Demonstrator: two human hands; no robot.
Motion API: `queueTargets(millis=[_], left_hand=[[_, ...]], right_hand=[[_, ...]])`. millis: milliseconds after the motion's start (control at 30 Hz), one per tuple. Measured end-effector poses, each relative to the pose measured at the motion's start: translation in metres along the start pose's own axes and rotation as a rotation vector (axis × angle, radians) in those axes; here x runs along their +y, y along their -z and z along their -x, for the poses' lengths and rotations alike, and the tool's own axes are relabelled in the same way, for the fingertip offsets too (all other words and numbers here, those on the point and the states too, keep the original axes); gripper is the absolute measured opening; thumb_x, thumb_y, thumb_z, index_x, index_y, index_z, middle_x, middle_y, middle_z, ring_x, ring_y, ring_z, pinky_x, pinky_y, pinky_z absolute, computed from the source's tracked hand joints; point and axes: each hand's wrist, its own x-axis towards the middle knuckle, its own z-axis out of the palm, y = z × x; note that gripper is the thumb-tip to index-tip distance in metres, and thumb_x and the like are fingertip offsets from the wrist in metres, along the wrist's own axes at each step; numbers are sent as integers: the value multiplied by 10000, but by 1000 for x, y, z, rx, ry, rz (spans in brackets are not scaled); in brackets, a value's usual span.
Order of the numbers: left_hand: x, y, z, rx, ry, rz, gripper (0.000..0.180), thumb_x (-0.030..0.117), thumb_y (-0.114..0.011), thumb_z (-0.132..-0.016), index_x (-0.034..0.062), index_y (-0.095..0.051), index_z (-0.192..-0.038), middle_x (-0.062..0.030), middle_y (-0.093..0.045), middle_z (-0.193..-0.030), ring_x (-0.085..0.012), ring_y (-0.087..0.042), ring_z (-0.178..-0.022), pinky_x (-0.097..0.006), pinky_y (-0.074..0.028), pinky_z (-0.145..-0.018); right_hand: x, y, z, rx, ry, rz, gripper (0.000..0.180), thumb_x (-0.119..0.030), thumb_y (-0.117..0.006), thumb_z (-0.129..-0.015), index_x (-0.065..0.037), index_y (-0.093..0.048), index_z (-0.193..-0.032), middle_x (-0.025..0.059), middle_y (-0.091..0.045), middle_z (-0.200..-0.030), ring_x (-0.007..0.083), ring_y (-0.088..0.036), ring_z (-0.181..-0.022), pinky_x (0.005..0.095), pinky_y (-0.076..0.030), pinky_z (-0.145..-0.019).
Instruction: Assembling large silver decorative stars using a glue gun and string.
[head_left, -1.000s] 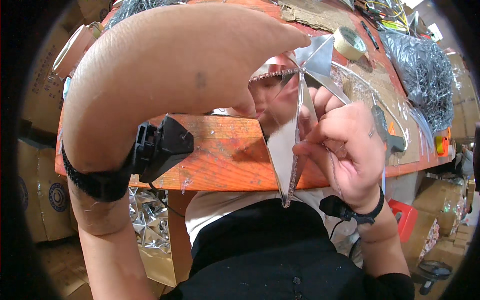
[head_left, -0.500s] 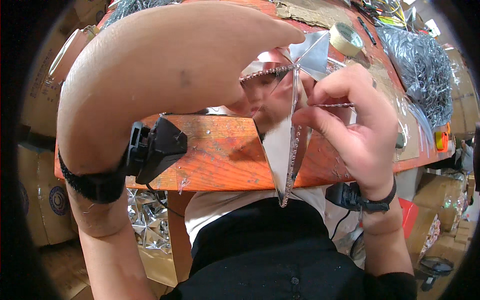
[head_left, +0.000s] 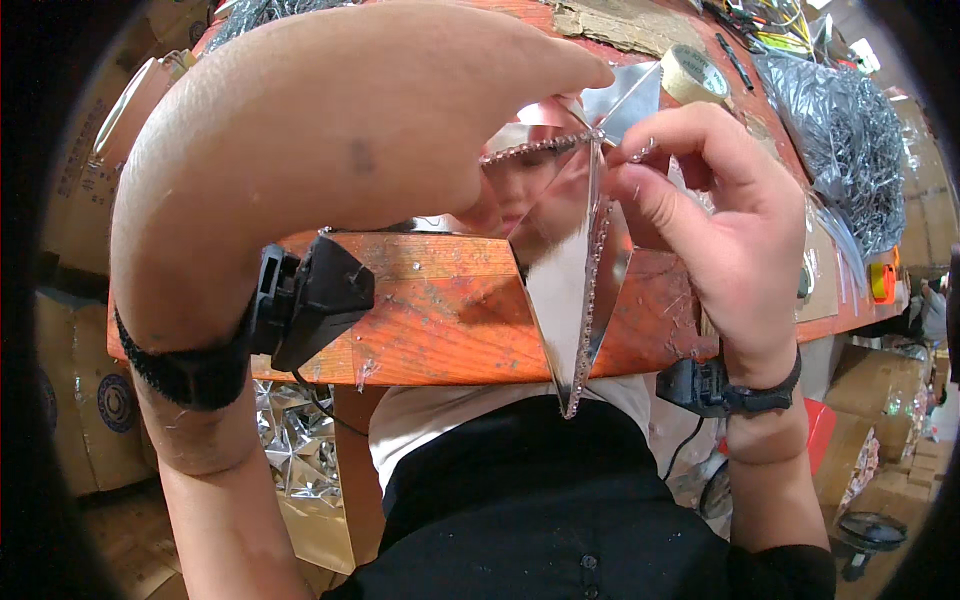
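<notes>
A mirrored silver star stands over the table's near edge, its lowest point hanging past the edge toward me. Strips of small sparkling beads run along its lower ridge and its left ridge. From the left, my left hand reaches round the star and grips its upper left part; the fingertips are mostly hidden behind the hand and star. My right hand is closed in a pinch at the star's centre, with a short loose piece of bead chain between thumb and forefinger.
The red-orange wooden table holds a roll of cream tape, a black pen and a plastic bag of silver tinsel. An orange-yellow object lies at the right edge. Cardboard boxes stand at the left.
My right hand has moved up and slightly inward, bringing the bead chain from right of the star to its centre. The left hand and the star have hardly moved.
</notes>
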Motion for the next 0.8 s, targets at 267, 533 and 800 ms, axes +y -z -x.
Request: queueTargets(millis=[267,533,800], left_hand=[[12,0,2,-13,78,-65,682,7,-529,-818,-36,-270,-1448,-283,-540,-1267,-342,-549,-1181,-419,-459,-1015],[10,-2,1,1,80,-18,700,71,-582,-841,-34,-260,-1454,-280,-513,-1313,-345,-521,-1226,-424,-444,-1037],[-44,-48,-16,534,-238,-183,803,68,-759,-614,73,-480,-1368,-153,-605,-1233,-292,-588,-1113,-392,-416,-992]], right_hand=[[9,-3,-13,60,140,190,154,77,-637,-769,-1,-605,-899,8,-571,-852,73,-516,-808,215,-411,-729],[-15,-11,-15,50,105,50,150,79,-614,-775,-4,-601,-900,5,-558,-844,78,-513,-821,221,-424,-759],[-1,8,-13,49,-30,-223,228,68,-539,-806,1,-646,-996,68,-625,-1006,119,-584,-955,253,-455,-840]])
